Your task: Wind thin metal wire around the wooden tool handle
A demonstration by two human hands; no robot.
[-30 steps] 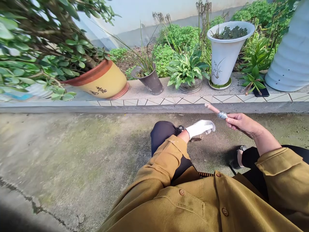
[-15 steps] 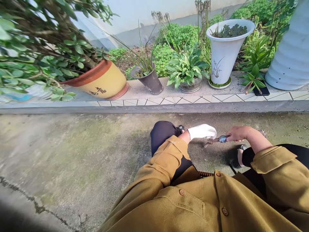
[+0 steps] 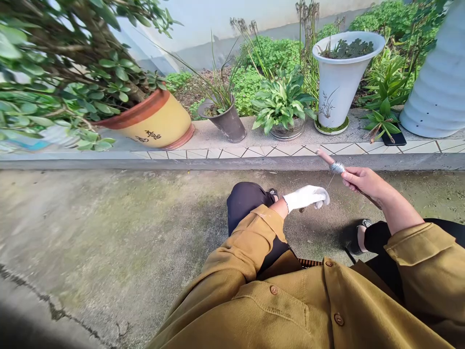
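Concrete ground [image 3: 109, 232] beneath me: stained green in patches, cracked at lower left. Pale wall [image 3: 218, 22] behind the planting bed. Ledge [image 3: 206, 132] between ground and bed: pale tiles along its front edge, a row of plants on top.

Large shrub, far left of the ledge, in a yellow pot [image 3: 162, 121] with a red-brown rim; pot tilted in my view. White ribbed vessel [image 3: 432, 92], far right; top cut off by the frame. White flared pot [image 3: 337, 89], left of that vessel, standing on a saucer [image 3: 332, 129]. Leafy plant [image 3: 282, 104] in a low pot beside it; dark grey pot [image 3: 232, 123] with thin stalks further left.

Stick [image 3: 325, 156]: in front of the ledge, above the ground, slanting up and to the left, with its lower part running beneath my right wrist. My right hand [image 3: 363, 182], bare, is closed around it just below the wire winding.

My left hand [image 3: 307, 196], white-gloved, is lower and to the left, fingers curled in on the wire's free end. A small brown item [image 3: 302, 210] shows under the glove; I cannot tell whether it is held.

Phone-like black slab [image 3: 395, 135]: on the ledge, partly under leaves.

Wire coil [image 3: 337, 167]: wrapped around the stick, touching or nearly touching my right fingertips. Wire strand [image 3: 330, 181]: thin, straight, running from coil to glove.
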